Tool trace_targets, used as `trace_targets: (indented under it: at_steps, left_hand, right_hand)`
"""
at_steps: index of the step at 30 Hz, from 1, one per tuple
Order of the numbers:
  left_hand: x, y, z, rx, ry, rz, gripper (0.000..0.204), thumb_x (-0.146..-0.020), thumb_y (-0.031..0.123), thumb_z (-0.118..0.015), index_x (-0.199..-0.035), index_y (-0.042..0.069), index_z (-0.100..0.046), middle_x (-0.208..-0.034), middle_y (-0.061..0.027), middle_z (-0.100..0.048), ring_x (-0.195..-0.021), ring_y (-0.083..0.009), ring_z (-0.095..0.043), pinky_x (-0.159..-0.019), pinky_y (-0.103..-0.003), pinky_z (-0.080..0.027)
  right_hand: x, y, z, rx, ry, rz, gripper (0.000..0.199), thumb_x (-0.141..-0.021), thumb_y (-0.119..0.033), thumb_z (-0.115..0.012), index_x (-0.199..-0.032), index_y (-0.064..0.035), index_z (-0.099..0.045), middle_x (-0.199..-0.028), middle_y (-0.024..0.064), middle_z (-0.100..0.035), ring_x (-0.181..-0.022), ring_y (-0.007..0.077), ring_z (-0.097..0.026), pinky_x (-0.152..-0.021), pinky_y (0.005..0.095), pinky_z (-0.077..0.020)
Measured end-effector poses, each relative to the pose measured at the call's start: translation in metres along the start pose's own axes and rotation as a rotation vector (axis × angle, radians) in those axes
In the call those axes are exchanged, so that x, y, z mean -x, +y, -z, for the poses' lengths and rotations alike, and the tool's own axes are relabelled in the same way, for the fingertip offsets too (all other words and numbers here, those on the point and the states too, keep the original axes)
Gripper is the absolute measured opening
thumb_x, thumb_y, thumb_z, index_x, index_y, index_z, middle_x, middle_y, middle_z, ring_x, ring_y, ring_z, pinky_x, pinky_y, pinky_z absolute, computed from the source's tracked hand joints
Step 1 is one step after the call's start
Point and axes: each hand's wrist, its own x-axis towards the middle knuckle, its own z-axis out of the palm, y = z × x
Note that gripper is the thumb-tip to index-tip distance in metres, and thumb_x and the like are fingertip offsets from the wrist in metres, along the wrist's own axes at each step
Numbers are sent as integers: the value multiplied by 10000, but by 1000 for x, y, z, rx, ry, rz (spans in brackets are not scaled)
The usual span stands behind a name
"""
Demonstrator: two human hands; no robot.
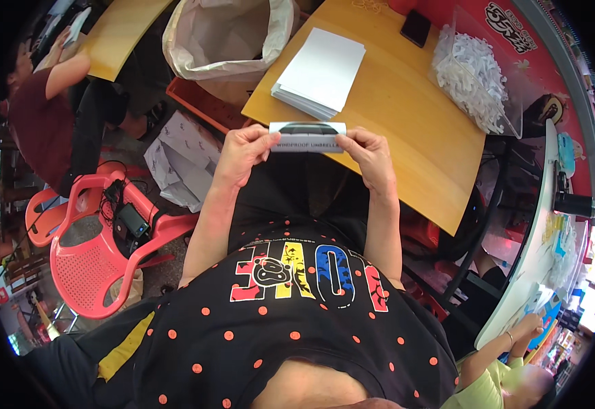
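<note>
Between my two hands is a printed card (307,137), grey and white with a dark umbrella picture, stretched sideways at the near edge of the table. It looks bent or folded along its length. My left hand (244,151) pinches its left end between thumb and fingers, and my right hand (369,154) pinches the right end the same way. Just beyond the card, a stack of white cards (326,68) lies on the yellow wooden table (406,143). Its lower layers are slightly uneven.
A large whitish sack (175,44) stands open left of the table. A clear bin of white strips (471,78) and a black phone (416,28) are at the back right. A red plastic chair (83,273) holds a black device. Other people work at left and lower right.
</note>
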Motion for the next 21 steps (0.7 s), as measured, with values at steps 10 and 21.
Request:
trace_targets:
  at_steps: [10, 21]
  left_hand:
    - [-34, 58, 29, 411, 92, -118, 192, -878, 180, -653, -924, -2, -612, -824, -54, -632, -660, -101, -609, -523, -191, -473]
    - [-31, 16, 30, 76, 127, -38, 335, -939, 200, -548, -1186, -26, -548, -1071, -130, -641, -904, -187, -652, -737, -275, -544]
  right_hand:
    - [-6, 0, 14, -434, 23, -66, 228, -938, -168, -541, -1012, 15, -655, -841, 66, -671, -621, 68, -523, -586, 198, -418]
    - [-46, -4, -7, 1086, 225, 723, 379, -802, -133, -654, -1148, 7, -591, -1146, 119, -621, -815, 223, -619, -744, 306, -475]
